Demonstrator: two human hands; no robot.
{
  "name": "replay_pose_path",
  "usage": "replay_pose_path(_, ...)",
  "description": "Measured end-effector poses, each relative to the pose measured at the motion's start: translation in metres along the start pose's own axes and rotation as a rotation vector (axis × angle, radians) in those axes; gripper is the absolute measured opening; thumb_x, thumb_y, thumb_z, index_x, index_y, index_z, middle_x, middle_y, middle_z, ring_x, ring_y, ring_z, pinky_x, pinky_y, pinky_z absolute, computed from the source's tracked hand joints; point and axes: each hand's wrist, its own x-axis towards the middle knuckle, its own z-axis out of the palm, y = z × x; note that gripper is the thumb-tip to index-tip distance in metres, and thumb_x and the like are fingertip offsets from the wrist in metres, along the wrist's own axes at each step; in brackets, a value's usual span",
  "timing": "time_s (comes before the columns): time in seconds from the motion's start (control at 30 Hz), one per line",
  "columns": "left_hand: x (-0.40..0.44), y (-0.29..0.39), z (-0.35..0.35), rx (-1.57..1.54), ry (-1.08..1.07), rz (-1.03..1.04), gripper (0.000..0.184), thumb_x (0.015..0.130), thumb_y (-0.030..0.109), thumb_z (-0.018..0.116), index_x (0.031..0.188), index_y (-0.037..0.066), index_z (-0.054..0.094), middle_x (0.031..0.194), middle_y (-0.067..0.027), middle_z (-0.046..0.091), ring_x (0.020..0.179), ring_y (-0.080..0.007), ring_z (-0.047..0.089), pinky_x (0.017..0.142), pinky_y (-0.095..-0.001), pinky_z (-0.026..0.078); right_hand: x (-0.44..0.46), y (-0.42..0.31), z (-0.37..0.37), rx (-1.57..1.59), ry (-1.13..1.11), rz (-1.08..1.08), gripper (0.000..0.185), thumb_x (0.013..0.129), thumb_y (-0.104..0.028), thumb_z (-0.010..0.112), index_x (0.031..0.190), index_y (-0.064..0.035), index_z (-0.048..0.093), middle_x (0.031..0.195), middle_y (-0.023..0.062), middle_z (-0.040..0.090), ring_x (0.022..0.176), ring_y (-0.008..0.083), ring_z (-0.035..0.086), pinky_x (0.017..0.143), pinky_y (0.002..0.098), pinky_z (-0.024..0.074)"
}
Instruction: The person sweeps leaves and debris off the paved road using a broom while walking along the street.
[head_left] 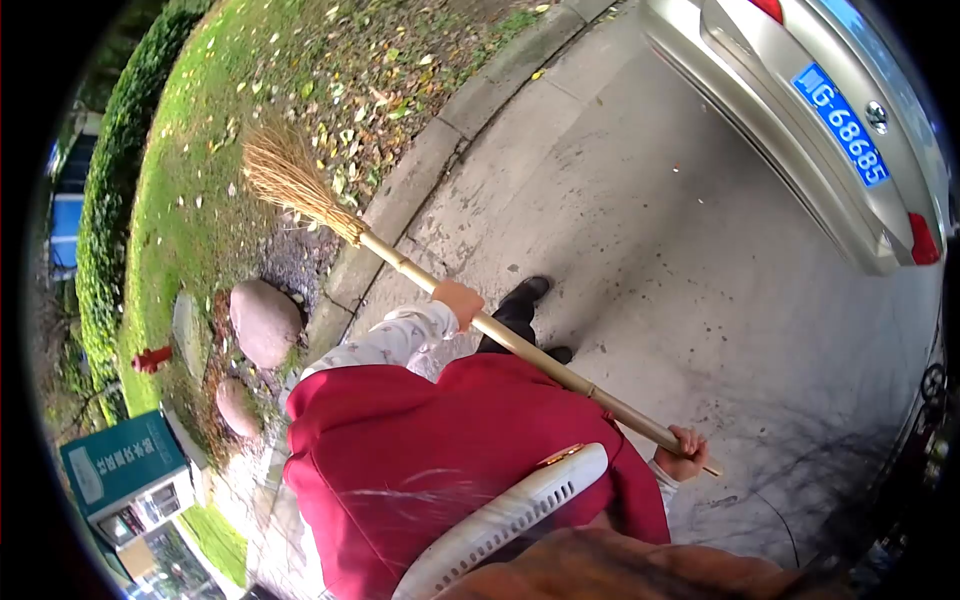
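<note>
A long broom (300, 190) with a bamboo handle and a head of tan twigs crosses the view diagonally. My left hand (459, 303) is wrapped round the handle partway down, closer to the twigs. Near the handle's top end, at the lower right, my right hand (684, 455) has its fingers curled around the bamboo. The twigs are over grass and fallen leaves (345, 130) beyond the kerb. Both forearms are in pale sleeves, and a dark red garment covers my body.
A stone kerb (425, 155) separates the grass from the concrete pavement (620, 220). A beige car (790, 110) stands at the upper right. Rounded rocks (265, 323) lie left of the kerb, near a red hydrant (151, 360) and a green sign (120, 465). My dark shoes (535, 288) are on the concrete.
</note>
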Motion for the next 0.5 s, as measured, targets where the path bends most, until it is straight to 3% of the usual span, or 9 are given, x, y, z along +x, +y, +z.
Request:
replay_pose_path(0.1,0.023,0.035,-0.023,0.048,0.142,0.111,0.015,0.061,0.016,0.064,0.076,0.018,0.065,0.071,-0.0067,0.062,0.073,-0.0295,0.062,0.062,-0.0425,0.048,-0.034,-0.039,-0.002,-0.051,-0.103,-0.179,0.021,0.081,-0.016,0.052,0.064,-0.0139,0.038,0.059,-0.0031,0.037,0.056,0.0092,0.041,0.068,0.0290,0.0379)
replay_pose_path(0.17,0.049,0.091,-0.038,-0.010,0.258,0.290,0.015,0.059,0.016,0.064,0.075,0.018,0.065,0.071,-0.0061,0.061,0.074,-0.0294,0.061,0.065,-0.0432,0.047,-0.070,-0.094,0.002,-0.196,-0.213,-0.388,0.021,0.077,-0.023,0.058,0.067,-0.0137,0.042,0.062,-0.0028,0.038,0.060,0.0110,0.042,0.071,0.0324,0.0382)
replay_pose_path(0.2,0.075,0.122,-0.031,0.004,0.240,0.415,0.016,0.058,0.015,0.065,0.074,0.018,0.064,0.071,-0.0061,0.061,0.073,-0.0296,0.061,0.064,-0.0432,0.047,-0.096,-0.125,-0.001,-0.306,-0.140,-0.562,0.021,0.077,-0.021,0.058,0.068,-0.0123,0.042,0.061,0.0001,0.038,0.059,0.0145,0.042,0.070,0.0358,0.0388)
replay_pose_path(0.23,0.085,0.159,-0.044,-0.018,0.289,0.590,0.017,0.057,0.013,0.065,0.074,0.017,0.063,0.071,-0.0056,0.061,0.073,-0.0287,0.061,0.063,-0.0433,0.047,-0.124,-0.136,0.033,-0.307,0.111,-0.751,0.018,0.076,-0.015,0.058,0.066,-0.0154,0.042,0.056,-0.0064,0.034,0.052,0.0081,0.036,0.062,0.0300,0.0340)
replay_pose_path(0.3,0.114,0.242,-0.053,0.035,0.246,0.755,0.014,0.058,0.012,0.064,0.072,0.015,0.062,0.070,-0.0067,0.060,0.072,-0.0286,0.061,0.061,-0.0426,0.048,-0.191,-0.174,0.050,-0.430,0.067,-0.947,0.026,0.078,-0.018,0.058,0.062,-0.0159,0.037,0.055,-0.0057,0.032,0.051,0.0072,0.034,0.059,0.0285,0.0314)
replay_pose_path(0.33,0.130,0.279,-0.055,-0.081,0.326,0.927,0.014,0.057,0.012,0.064,0.071,0.014,0.061,0.070,-0.0074,0.060,0.072,-0.0298,0.061,0.061,-0.0424,0.048,-0.225,-0.194,0.058,-0.485,0.049,-1.047,0.030,0.078,-0.019,0.058,0.060,-0.0162,0.034,0.054,-0.0054,0.030,0.050,0.0067,0.033,0.058,0.0277,0.0302)
replay_pose_path(0.37,0.136,0.313,-0.075,-0.011,0.226,1.011,0.014,0.058,0.012,0.064,0.071,0.015,0.061,0.070,-0.0066,0.060,0.072,-0.0300,0.061,0.061,-0.0424,0.048,-0.267,-0.205,0.070,-0.532,0.197,-1.091,0.034,0.078,-0.026,0.060,0.059,-0.0165,0.032,0.054,-0.0048,0.032,0.050,0.0067,0.034,0.062,0.0267,0.0310)
replay_pose_path(0.4,0.140,0.341,-0.093,0.011,0.243,1.129,0.014,0.058,0.012,0.064,0.071,0.015,0.060,0.070,-0.0061,0.060,0.072,-0.0300,0.061,0.062,-0.0427,0.048,-0.266,-0.175,0.116,-0.572,0.160,-1.342,0.022,0.085,-0.030,0.052,0.068,-0.0162,0.048,0.054,-0.0062,0.035,0.045,0.0063,0.039,0.047,0.0268,0.0385)
replay_pose_path(0.5,0.183,0.406,-0.104,-0.226,0.219,1.330,0.017,0.061,0.016,0.066,0.078,0.017,0.064,0.079,-0.0039,0.064,0.077,-0.0279,0.062,0.065,-0.0413,0.047,-0.238,-0.104,0.186,-0.817,0.507,-1.787,0.028,0.084,-0.030,0.052,0.063,-0.0167,0.040,0.054,-0.0053,0.034,0.045,0.0061,0.038,0.048,0.0235,0.0370)
